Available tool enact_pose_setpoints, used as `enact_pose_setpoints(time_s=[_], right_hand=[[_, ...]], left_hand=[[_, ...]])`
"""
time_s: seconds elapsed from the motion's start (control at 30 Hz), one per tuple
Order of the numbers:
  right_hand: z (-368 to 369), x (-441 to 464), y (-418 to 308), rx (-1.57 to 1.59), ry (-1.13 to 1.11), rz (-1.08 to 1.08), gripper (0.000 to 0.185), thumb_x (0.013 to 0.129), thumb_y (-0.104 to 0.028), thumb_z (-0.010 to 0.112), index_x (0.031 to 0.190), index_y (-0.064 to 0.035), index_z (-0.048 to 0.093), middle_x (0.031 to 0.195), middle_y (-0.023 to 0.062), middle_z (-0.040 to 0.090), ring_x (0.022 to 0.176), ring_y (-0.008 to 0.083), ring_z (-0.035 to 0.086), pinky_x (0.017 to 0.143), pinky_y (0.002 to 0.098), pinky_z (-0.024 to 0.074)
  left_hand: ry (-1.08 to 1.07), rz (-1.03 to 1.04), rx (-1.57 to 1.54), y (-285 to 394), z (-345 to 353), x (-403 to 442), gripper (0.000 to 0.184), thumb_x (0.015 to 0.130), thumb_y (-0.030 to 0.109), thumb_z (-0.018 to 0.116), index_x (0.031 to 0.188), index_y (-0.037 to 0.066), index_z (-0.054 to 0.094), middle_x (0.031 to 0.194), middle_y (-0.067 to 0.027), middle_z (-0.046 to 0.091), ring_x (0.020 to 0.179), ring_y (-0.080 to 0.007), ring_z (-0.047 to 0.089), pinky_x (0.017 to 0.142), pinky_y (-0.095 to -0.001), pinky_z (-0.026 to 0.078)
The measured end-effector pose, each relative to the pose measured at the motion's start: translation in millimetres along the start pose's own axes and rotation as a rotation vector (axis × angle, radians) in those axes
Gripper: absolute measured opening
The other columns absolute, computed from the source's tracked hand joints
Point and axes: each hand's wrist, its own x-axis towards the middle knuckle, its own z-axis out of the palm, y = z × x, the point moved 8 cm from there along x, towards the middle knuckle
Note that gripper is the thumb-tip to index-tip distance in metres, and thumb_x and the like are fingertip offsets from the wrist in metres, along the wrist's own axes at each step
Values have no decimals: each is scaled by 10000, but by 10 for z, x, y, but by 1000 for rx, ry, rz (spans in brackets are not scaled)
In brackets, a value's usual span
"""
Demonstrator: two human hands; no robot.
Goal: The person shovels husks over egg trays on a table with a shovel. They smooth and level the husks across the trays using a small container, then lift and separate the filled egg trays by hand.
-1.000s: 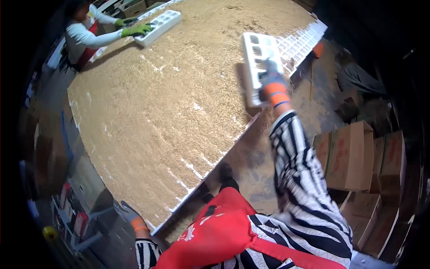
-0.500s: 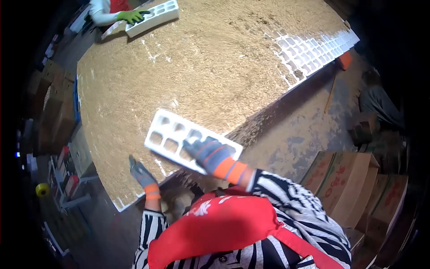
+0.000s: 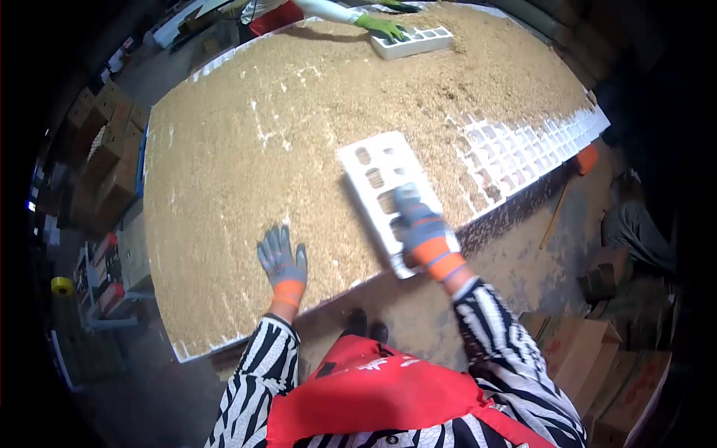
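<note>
My right hand (image 3: 424, 233), in a grey and orange glove, grips a white foam tray (image 3: 386, 166) with two rows of square holes. Its fingertips are blurred and partly hidden at the holes. The tray lies tilted on a layer of loose brown granular material (image 3: 216, 194) spread over a wide surface. My left hand (image 3: 280, 257), gloved alike, rests palm down on that layer with its fingers spread, holding nothing. White cell trays (image 3: 515, 157) show through the layer at the right, their cells partly filled.
Across the surface, another person's green-gloved hand (image 3: 381, 27) holds a similar white foam tray (image 3: 414, 46). Cardboard boxes (image 3: 575, 351) stand on the floor at lower right, with more boxes (image 3: 112, 142) at left. An orange object (image 3: 586, 159) is beside the right edge.
My right hand has swept the foam tray forward and right, turning it more lengthwise. My left hand has shifted right. The other person's tray has moved right.
</note>
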Motion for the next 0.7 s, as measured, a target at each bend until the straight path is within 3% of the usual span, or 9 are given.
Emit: enact_pose_setpoints(time_s=[0.03, 0.1, 0.17, 0.2, 0.23, 0.27, 0.33, 0.53, 0.7], right_hand=[[391, 195, -198, -10, -249, 80, 576, 775, -161, 583, 1329, -132, 426, 1068, 215, 592, 951, 375, 583, 809, 458, 473], [691, 640, -766, 109, -235, -95, 546, 820, -184, 560, 1345, -142, 418, 1076, 221, 585, 948, 377, 582, 822, 448, 469], [1081, 1143, -1096, 148, -433, -162, 558, 839, -254, 542, 1361, -122, 394, 1128, 208, 553, 1030, 368, 547, 871, 442, 439], [1349, 1390, -1186, 74, -354, -276, 555, 850, -254, 520, 1364, -100, 380, 1144, 204, 547, 1030, 345, 558, 866, 440, 442], [1452, 1658, -1267, -49, -429, -330, 533, 851, -238, 504, 1347, -79, 390, 1130, 193, 564, 1048, 330, 558, 861, 437, 446], [1675, 1971, -1169, -108, -312, -292, 501, 848, -218, 494, 1324, -79, 414, 1095, 185, 588, 1028, 332, 573, 855, 433, 451], [1913, 2537, -696, -201, -365, -163, 501, 845, -216, 501, 1321, -82, 418, 1079, 185, 604, 1002, 337, 591, 843, 428, 460], [399, 2693, 1130, -198, -259, 315, 619, 748, -189, 580, 1339, -107, 413, 1197, 211, 550, 1049, 346, 573, 902, 405, 452], [-680, 2320, 2302, -150, 44, 242, 653, 787, -173, 586, 1392, -149, 343, 1282, 197, 506, 1150, 379, 507, 974, 426, 403]], left_hand=[[-27, -27, -14, 21, -4, 15, 565, 862, 318, 533, 1352, 73, 393, 1415, -144, 365, 1333, -314, 282, 1128, -473, 112], [-34, -34, -36, 28, -21, 17, 553, 857, 298, 540, 1341, 69, 404, 1410, -147, 370, 1329, -312, 290, 1128, -472, 118], [-48, -34, -53, 41, -78, 81, 547, 849, 271, 549, 1335, 63, 409, 1403, -151, 378, 1323, -311, 301, 1128, -469, 123], [-65, -30, -61, 73, -106, 114, 547, 844, 255, 555, 1334, 60, 409, 1398, -153, 384, 1320, -311, 308, 1128, -466, 126], [-59, -20, -88, 71, -119, 128, 532, 838, 222, 559, 1326, 55, 425, 1380, -162, 405, 1309, -318, 326, 1124, -474, 141], [-78, -24, -125, 72, -158, 149, 506, 836, 184, 553, 1310, 46, 447, 1374, -171, 414, 1305, -327, 335, 1119, -485, 156], [-83, -29, -237, -8, -100, 159, 492, 831, 152, 545, 1302, 39, 461, 1383, -174, 406, 1309, -340, 330, 1116, -497, 160], [-122, -27, -249, 32, -100, 199, 512, 824, 124, 532, 1319, 32, 443, 1399, -176, 389, 1333, -347, 298, 1118, -504, 141], [-134, -41, -95, 219, -117, 487, 512, 835, 114, 515, 1330, 20, 426, 1402, -173, 387, 1340, -343, 288, 1119, -505, 130]])
